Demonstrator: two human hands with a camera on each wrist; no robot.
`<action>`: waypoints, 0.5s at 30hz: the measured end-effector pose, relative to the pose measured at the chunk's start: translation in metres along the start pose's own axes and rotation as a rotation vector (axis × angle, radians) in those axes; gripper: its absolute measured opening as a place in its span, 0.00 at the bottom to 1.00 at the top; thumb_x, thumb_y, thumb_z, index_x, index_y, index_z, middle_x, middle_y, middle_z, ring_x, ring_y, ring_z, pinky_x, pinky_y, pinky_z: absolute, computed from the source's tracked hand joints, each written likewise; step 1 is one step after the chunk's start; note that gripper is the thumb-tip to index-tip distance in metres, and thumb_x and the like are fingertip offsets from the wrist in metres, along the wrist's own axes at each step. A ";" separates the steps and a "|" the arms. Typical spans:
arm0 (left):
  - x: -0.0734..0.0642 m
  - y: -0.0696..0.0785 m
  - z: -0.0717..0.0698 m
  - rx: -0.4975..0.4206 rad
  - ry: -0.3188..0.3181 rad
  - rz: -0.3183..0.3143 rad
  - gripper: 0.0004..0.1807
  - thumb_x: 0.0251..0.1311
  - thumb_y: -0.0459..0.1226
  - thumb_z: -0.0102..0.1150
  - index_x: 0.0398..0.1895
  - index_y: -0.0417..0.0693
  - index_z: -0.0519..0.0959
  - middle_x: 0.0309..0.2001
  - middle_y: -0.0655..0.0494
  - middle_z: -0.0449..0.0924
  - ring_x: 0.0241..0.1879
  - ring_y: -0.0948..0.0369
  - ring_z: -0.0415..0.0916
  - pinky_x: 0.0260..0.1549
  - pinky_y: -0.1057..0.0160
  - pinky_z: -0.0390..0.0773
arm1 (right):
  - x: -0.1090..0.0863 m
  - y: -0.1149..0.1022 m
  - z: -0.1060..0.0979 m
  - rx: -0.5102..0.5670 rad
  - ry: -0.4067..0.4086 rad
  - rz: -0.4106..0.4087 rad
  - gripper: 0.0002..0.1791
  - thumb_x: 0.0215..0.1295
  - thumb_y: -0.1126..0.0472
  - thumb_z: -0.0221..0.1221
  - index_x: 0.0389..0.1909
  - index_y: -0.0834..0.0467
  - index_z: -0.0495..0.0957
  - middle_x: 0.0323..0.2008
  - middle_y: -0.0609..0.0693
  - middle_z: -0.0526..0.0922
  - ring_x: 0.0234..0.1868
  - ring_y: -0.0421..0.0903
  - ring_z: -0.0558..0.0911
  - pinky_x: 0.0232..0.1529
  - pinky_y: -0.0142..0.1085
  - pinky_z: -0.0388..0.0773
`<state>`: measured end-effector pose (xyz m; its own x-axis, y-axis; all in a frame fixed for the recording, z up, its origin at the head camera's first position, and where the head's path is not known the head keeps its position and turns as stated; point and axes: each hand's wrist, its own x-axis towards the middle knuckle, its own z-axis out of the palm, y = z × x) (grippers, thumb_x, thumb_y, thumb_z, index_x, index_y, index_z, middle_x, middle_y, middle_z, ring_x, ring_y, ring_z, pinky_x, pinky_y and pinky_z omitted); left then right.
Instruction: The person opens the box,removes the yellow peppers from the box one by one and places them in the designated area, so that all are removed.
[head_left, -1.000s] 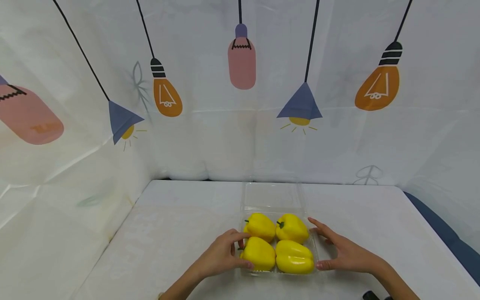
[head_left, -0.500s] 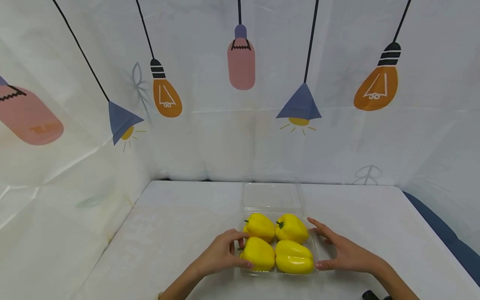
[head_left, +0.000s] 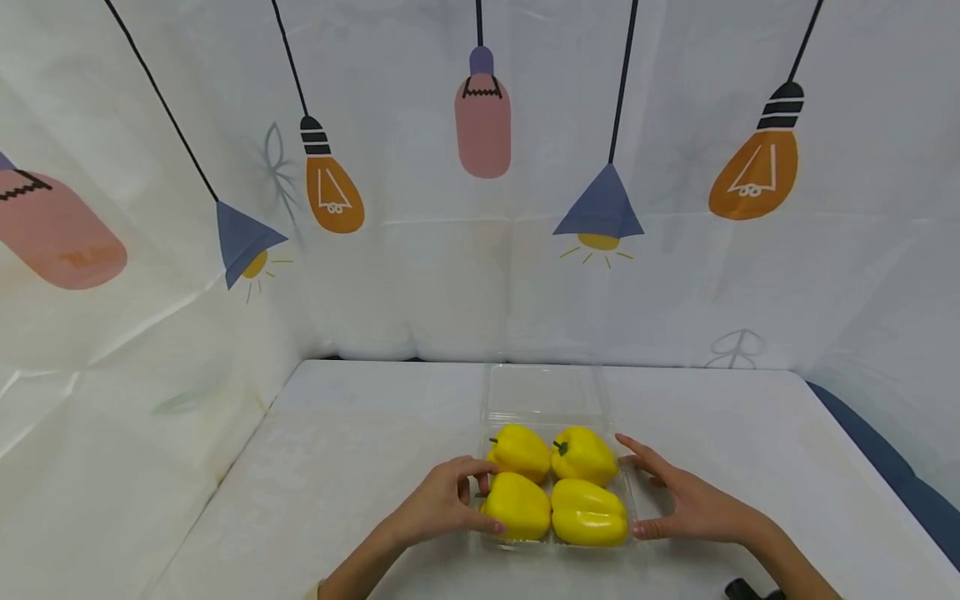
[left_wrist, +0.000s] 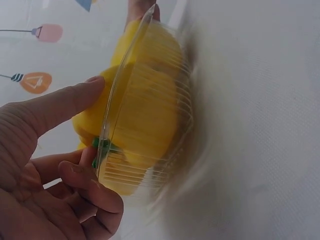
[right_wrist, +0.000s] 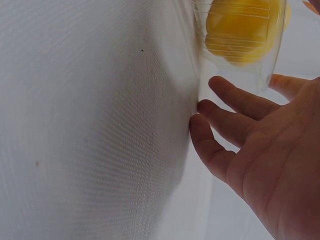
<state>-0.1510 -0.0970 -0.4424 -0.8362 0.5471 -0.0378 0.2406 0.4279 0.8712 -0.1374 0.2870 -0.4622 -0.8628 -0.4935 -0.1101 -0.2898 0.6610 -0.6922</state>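
Observation:
Several glossy yellow bell peppers sit two by two in a clear plastic clamshell box [head_left: 517, 547], its lid [head_left: 547, 390] folded back. My left hand [head_left: 442, 504] holds the front-left bell pepper [head_left: 519, 507] by its stem end, thumb at the front and index finger behind. In the left wrist view, the thumb lies on the yellow skin and the other fingers bend at the box rim [left_wrist: 112, 95], near a green stem [left_wrist: 102, 145]. My right hand [head_left: 693, 504] spreads loosely beside the box's right wall, holding nothing; some fingertips touch the tabletop in the right wrist view.
The box stands on a white table [head_left: 360, 433]. A white curtain [head_left: 420, 275] printed with hanging lamps closes off the back and left side. A small black object [head_left: 741, 589] lies at the front edge near the right forearm. Dark blue fabric [head_left: 877, 442] shows past the right edge.

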 end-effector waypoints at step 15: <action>-0.002 0.002 -0.001 -0.120 0.005 -0.043 0.29 0.43 0.39 0.80 0.52 0.48 0.80 0.37 0.52 0.75 0.23 0.64 0.65 0.20 0.71 0.66 | 0.001 0.003 -0.001 0.013 -0.007 -0.013 0.59 0.56 0.43 0.70 0.79 0.48 0.41 0.68 0.67 0.63 0.63 0.69 0.69 0.54 0.61 0.71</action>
<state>-0.1494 -0.0980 -0.4396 -0.8470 0.5264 -0.0741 0.1442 0.3618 0.9210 -0.1397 0.2892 -0.4641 -0.8559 -0.5061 -0.1064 -0.2955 0.6475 -0.7025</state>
